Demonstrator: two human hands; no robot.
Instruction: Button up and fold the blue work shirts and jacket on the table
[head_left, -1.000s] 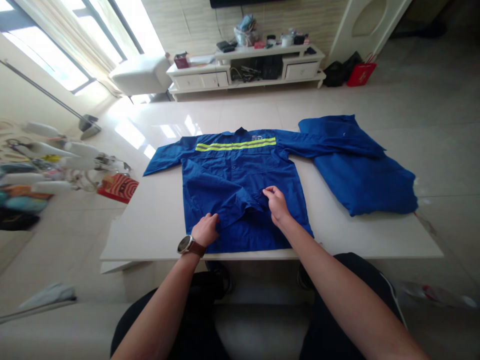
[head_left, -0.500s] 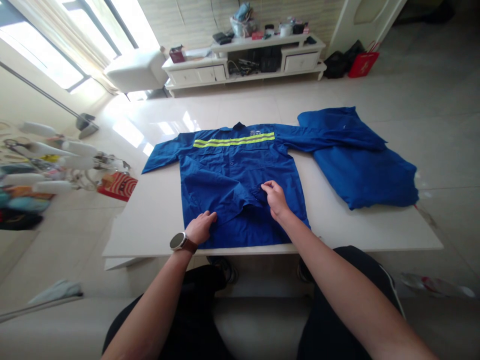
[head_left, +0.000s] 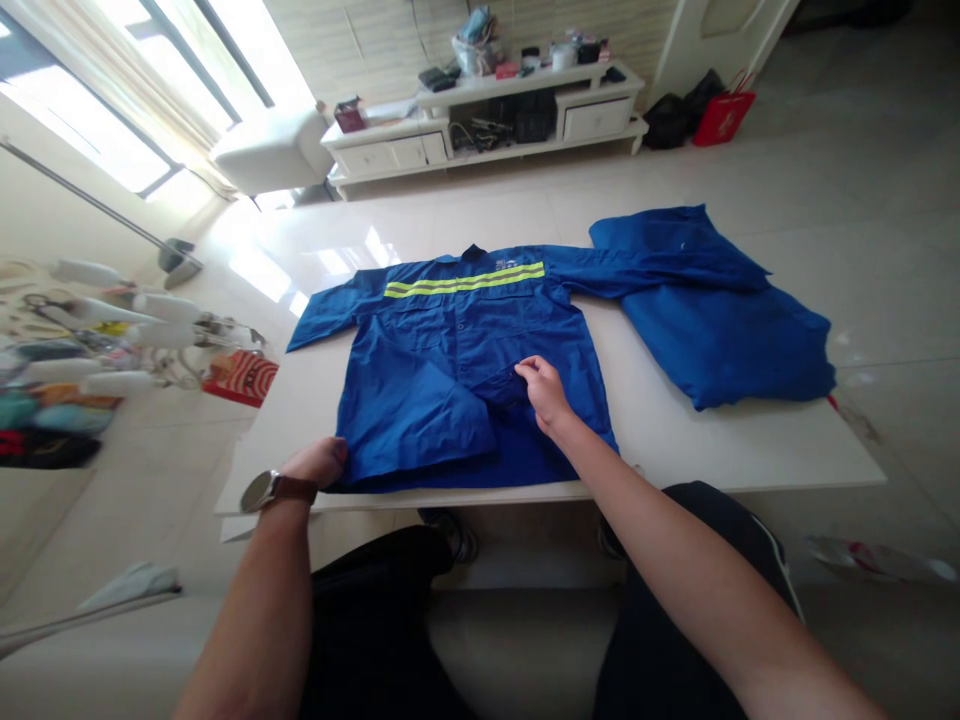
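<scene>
A blue work jacket [head_left: 420, 400] with a yellow-and-grey reflective stripe across the chest lies front side up, its collar away from me. My left hand [head_left: 321, 462], with a watch above it, is closed on the jacket's lower left corner at the table's near edge. Near the middle of the jacket, my right hand [head_left: 541, 390] pinches the edge of one front panel and lifts it a little. Between my hands the left front panel spreads out, its free edge raised over the darker cloth beneath. The fingertips of my left hand are partly hidden.
The jacket lies on a white table [head_left: 675, 455]. More folded blue cloth [head_left: 727, 345] rests at the table's right end, under the jacket's sleeve. Spools of white thread [head_left: 112, 310] stand at left. Across the floor is a low white cabinet [head_left: 390, 155], with a red bag [head_left: 722, 118] beside it.
My left hand has moved left and taken hold of the jacket's lower corner, pulling it outward. The left front panel lies flatter and wider. My right hand keeps its pinch almost in place.
</scene>
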